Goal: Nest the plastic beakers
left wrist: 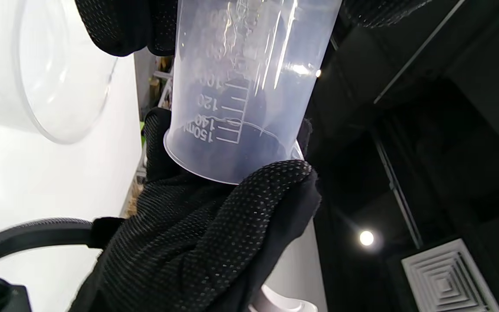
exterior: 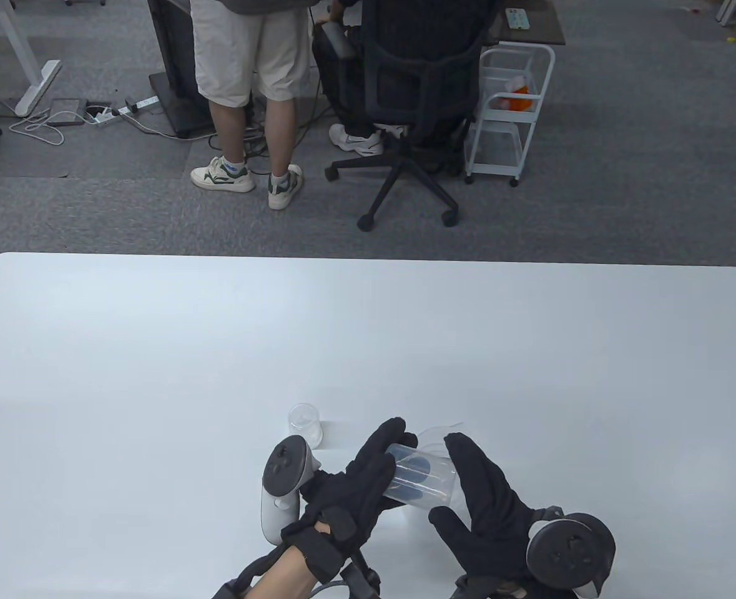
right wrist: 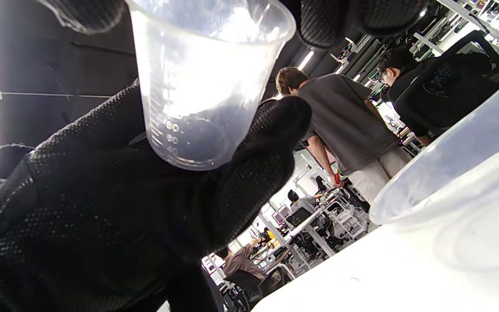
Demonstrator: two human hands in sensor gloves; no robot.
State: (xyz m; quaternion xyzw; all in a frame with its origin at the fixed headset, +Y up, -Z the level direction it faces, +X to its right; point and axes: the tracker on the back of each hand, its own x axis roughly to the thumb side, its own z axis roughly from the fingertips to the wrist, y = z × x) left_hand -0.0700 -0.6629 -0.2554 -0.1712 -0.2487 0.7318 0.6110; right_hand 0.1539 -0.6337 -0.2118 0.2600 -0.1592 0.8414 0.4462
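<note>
The left hand (exterior: 355, 493) reaches in from seven o'clock, fingers wrapped around a clear 150 ml beaker (exterior: 419, 479) held off the white table (exterior: 155, 374). The beaker lies tilted, its long axis running roughly from ten o'clock to four o'clock in the table view, though which end is the mouth I can't call from there. The right hand (exterior: 489, 508) comes up from five o'clock with fingers spread fairly wide, its index finger alongside the beaker's far end. The left wrist view shows a gloved palm right against the rim, and the right wrist view shows gloved fingers closing on a tapered graduated beaker, so I judge both hands are on it. Whether a second beaker already sits inside, I cannot tell. A small beaker (exterior: 306, 425) stands upright at eleven o'clock from the left hand, just beyond its tracker (exterior: 283, 486), nearer the left hand than the right. A larger beaker (right wrist: 461, 173) sits on the table, close by the right hand; in my judgement it's the next shell for nesting.
</note>
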